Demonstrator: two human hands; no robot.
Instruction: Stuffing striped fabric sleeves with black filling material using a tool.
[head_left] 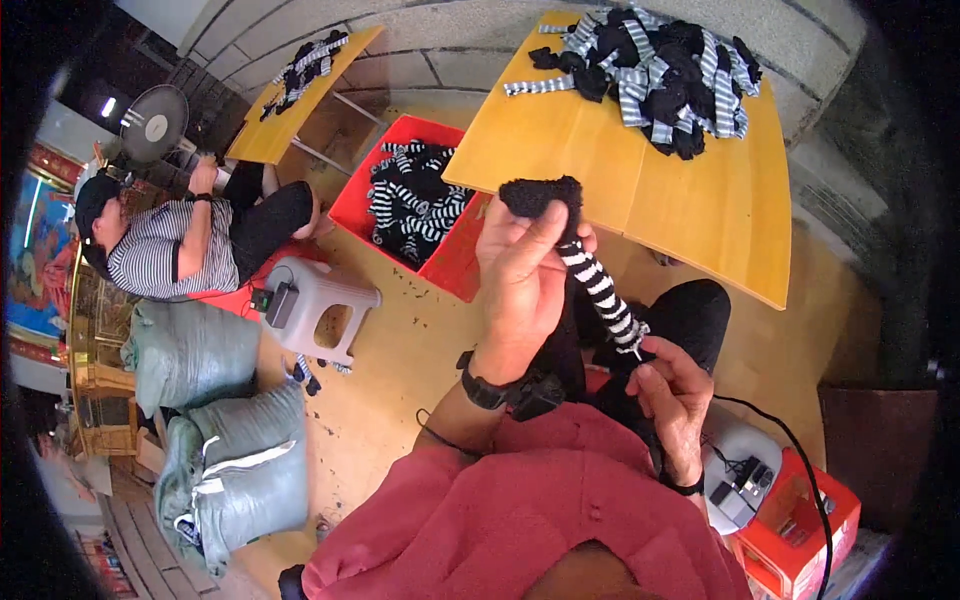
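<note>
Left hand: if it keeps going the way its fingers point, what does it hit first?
Probably the near edge of the yellow table. The left hand points up-frame, gripping the striped sock; depth is unclear, so it might pass above the edge.

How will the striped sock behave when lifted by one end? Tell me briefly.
Probably floppy: the sock stays straight only because the left hand and right hand hold it at both ends. Likely light, since fingertips alone carry it. Its knit looks grippy rather than slippery, and the socks in the pile lie limp and tangled.
</note>
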